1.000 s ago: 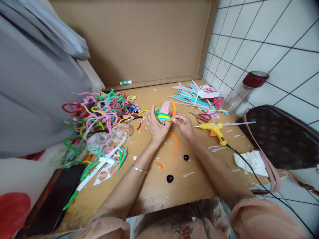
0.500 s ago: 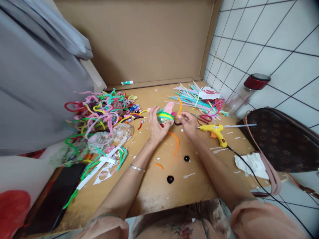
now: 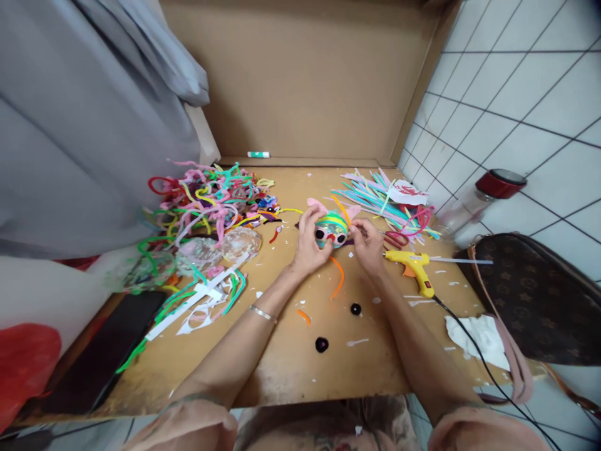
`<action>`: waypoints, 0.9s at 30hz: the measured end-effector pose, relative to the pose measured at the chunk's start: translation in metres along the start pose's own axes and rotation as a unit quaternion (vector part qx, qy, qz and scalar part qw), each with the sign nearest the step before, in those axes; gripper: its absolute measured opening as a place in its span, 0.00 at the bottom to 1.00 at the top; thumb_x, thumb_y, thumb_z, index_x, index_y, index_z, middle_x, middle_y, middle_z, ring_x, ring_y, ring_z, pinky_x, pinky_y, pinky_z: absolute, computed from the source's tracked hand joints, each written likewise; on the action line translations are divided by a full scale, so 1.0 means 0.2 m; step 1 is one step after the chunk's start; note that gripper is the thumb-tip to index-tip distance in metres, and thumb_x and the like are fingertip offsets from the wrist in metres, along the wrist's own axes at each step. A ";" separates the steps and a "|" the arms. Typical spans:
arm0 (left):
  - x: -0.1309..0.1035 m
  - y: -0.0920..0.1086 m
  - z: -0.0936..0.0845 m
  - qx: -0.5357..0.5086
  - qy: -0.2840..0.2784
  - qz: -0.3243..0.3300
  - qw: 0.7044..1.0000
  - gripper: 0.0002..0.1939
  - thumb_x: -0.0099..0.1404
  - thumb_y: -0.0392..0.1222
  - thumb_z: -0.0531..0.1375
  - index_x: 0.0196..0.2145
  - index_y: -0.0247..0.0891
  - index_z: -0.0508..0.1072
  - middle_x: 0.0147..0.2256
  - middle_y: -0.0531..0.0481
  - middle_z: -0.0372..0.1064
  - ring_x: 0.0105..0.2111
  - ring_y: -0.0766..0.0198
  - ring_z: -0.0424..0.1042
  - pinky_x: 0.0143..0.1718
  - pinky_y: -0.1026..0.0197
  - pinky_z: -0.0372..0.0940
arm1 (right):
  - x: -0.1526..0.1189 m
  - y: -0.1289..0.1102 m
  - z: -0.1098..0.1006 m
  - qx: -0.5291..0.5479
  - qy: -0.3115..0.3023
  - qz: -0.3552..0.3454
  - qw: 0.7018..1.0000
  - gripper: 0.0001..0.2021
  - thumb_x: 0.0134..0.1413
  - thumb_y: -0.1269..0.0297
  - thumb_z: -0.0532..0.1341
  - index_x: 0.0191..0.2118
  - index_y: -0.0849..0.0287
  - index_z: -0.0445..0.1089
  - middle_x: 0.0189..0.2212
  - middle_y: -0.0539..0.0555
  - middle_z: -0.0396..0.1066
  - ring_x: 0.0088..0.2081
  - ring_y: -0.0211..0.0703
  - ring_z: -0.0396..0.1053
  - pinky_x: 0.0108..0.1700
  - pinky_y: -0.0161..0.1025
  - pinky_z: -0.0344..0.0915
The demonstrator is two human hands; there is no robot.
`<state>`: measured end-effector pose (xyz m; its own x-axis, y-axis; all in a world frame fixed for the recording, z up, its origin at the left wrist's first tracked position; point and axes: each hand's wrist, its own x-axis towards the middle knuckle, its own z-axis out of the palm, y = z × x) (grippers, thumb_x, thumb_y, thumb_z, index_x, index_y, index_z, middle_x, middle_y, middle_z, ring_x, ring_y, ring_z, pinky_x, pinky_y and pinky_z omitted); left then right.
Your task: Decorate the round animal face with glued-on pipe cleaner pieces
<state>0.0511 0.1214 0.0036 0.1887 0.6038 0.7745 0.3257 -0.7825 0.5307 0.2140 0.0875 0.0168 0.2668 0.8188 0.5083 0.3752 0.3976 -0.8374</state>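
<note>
My left hand [image 3: 308,245] is closed round a ball-shaped animal head [image 3: 332,220] banded with green and yellow pipe cleaner. The head has pink ears, two round black-and-white eyes and a small red piece between them. At its right side my right hand [image 3: 369,245] pinches an orange pipe cleaner [image 3: 340,208], which rises across the head near the right ear. A curved orange strip [image 3: 339,277] lies on the table just below the head, with a shorter orange piece [image 3: 304,317] nearer me. Two black round pieces [image 3: 355,309] lie between my forearms.
A yellow glue gun [image 3: 417,268] lies at right beside red-handled scissors [image 3: 395,239]. Pipe cleaners [image 3: 369,195] lie behind; a tangled pile [image 3: 211,200] and clear plastic pieces [image 3: 240,243] are left. A bottle [image 3: 500,183], handbag [image 3: 539,285], tissue [image 3: 476,341] and phone [image 3: 106,351] edge the table.
The head has turned in my left hand, so its eyes now face me. My right hand still pinches the orange pipe cleaner. The whole view has shifted.
</note>
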 end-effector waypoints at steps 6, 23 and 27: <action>0.01 -0.01 0.00 -0.035 0.002 -0.060 0.998 0.35 0.61 0.58 0.63 0.60 0.40 0.60 0.64 0.32 0.49 0.65 0.46 0.57 0.58 0.46 0.66 | 0.03 0.01 -0.03 -0.099 -0.027 -0.056 0.993 0.07 0.57 0.60 0.57 0.32 0.55 0.69 0.32 0.53 0.72 0.36 0.46 0.69 0.38 0.42 0.67; 0.01 -0.05 0.00 -0.020 0.038 -0.072 0.996 0.21 0.60 0.50 0.65 0.47 0.39 0.69 0.56 0.37 0.60 0.59 0.49 0.63 0.60 0.44 0.62 | 0.05 0.01 -0.07 -0.122 -0.074 -0.095 0.985 0.07 0.58 0.60 0.57 0.33 0.54 0.69 0.35 0.55 0.74 0.41 0.49 0.71 0.45 0.46 0.67; 0.01 -0.08 -0.01 -0.022 0.031 -0.113 0.993 0.18 0.57 0.47 0.67 0.44 0.40 0.72 0.53 0.40 0.62 0.57 0.50 0.65 0.57 0.46 0.65 | 0.05 0.01 -0.07 -0.128 -0.081 -0.090 0.984 0.08 0.58 0.59 0.56 0.33 0.54 0.69 0.34 0.55 0.73 0.40 0.48 0.71 0.43 0.45 0.67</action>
<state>0.0453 0.1338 -0.0029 0.0583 0.7552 0.6529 0.3130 -0.6349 0.7064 0.2303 0.0906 0.0242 0.0385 0.8082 0.5876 0.6206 0.4416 -0.6480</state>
